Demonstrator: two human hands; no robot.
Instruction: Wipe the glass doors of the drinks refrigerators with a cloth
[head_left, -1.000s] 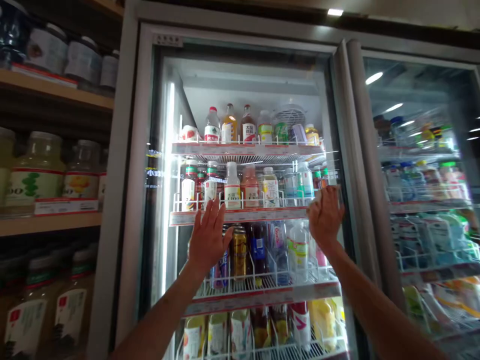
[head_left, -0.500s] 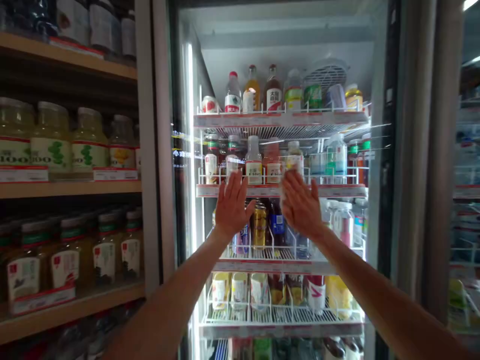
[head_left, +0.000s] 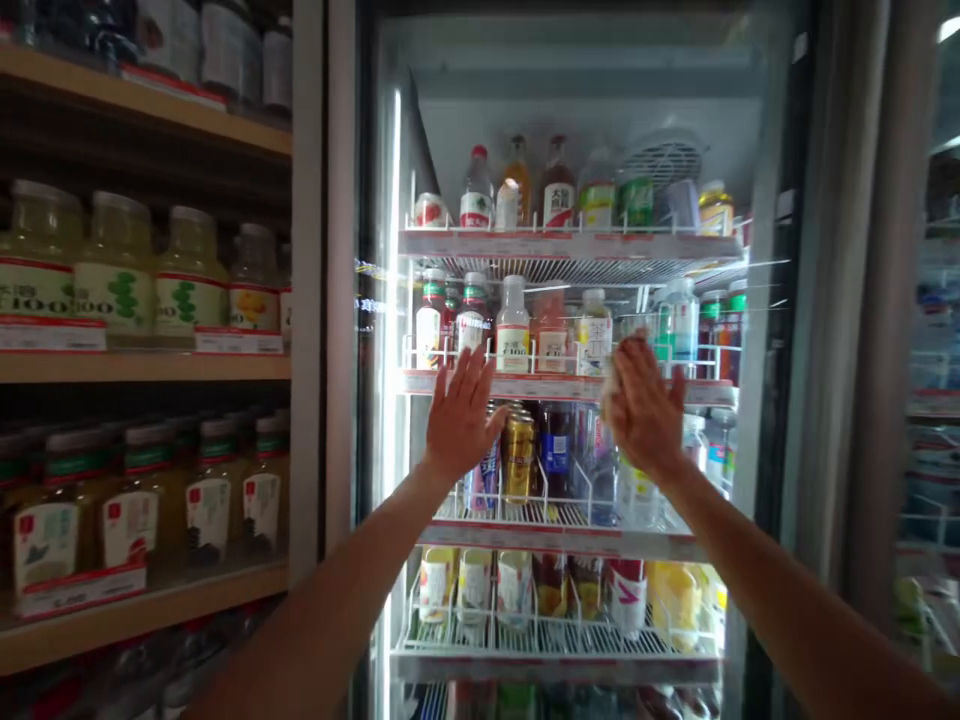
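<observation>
Glass door [head_left: 555, 95], two raised hands [head_left: 459, 418], one pale cloth [head_left: 610, 392]

- Left hand [head_left: 459, 415] flat on glass door [head_left: 585, 65]
- Right hand [head_left: 646, 415] blurred, pale cloth [head_left: 610, 395] under it
- Racked drinks [head_left: 512, 340] behind door
- Wooden shelves [head_left: 150, 368] at left

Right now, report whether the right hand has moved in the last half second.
Yes, rightward: the right hand overlapped the bottle just right of the pink bottle; now it appears farther right.
</observation>
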